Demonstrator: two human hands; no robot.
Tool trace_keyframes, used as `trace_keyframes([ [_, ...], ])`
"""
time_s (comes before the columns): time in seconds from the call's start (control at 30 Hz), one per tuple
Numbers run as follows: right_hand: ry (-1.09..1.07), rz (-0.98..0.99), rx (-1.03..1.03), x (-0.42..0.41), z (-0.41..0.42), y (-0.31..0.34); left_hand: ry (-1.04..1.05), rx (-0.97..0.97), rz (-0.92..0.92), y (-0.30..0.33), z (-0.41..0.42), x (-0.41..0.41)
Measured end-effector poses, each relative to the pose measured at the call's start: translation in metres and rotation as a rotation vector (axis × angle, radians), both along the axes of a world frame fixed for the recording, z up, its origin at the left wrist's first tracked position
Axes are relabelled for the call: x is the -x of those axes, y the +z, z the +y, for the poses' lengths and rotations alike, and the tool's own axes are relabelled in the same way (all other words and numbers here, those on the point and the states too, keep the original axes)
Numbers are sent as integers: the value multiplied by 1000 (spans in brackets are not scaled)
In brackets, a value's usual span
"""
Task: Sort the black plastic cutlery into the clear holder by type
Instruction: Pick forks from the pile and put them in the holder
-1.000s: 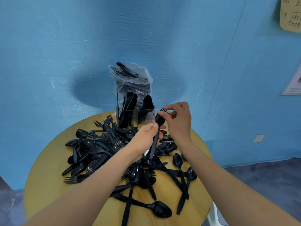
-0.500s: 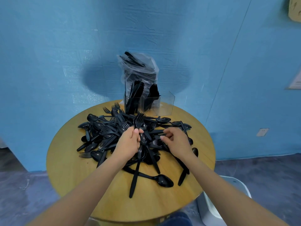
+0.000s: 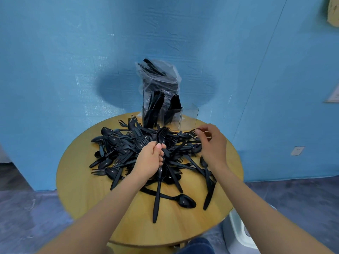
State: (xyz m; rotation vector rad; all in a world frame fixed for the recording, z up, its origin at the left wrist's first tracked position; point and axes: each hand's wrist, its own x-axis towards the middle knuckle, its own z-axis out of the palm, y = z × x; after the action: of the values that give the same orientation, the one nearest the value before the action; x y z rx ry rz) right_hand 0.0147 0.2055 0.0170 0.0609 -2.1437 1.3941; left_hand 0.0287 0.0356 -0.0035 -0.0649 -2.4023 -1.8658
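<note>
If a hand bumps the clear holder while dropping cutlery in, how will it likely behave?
The holder looks thin-walled and light, so it would probably slide. Tall knives and forks stand above its rim, so it may tip; its right compartment looks empty.

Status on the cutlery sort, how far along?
Early. Done: the clear holder has two compartments stocked, the rightmost looks empty. In hand: left hand grips a bunch of forks; right hand pinches a fork from the pile. Left: most of the pile still on the table.
</note>
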Motion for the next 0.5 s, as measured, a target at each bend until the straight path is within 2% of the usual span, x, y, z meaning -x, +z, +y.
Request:
trace_keyframes([
  [0.13, 101, 113, 33, -9, -1, 21, -17, -22, 8, 6, 9, 6],
  [0.23, 161, 79, 25, -7, -12, 22, -71, -11, 14, 12, 19, 4],
  [0.4, 78, 26, 25, -3, -23, 14, -215, -255, -94, 18, 32, -14],
  [0.5, 121, -27, 17, -7, -27, 11, -232, -214, -71, 13, 27, -22],
])
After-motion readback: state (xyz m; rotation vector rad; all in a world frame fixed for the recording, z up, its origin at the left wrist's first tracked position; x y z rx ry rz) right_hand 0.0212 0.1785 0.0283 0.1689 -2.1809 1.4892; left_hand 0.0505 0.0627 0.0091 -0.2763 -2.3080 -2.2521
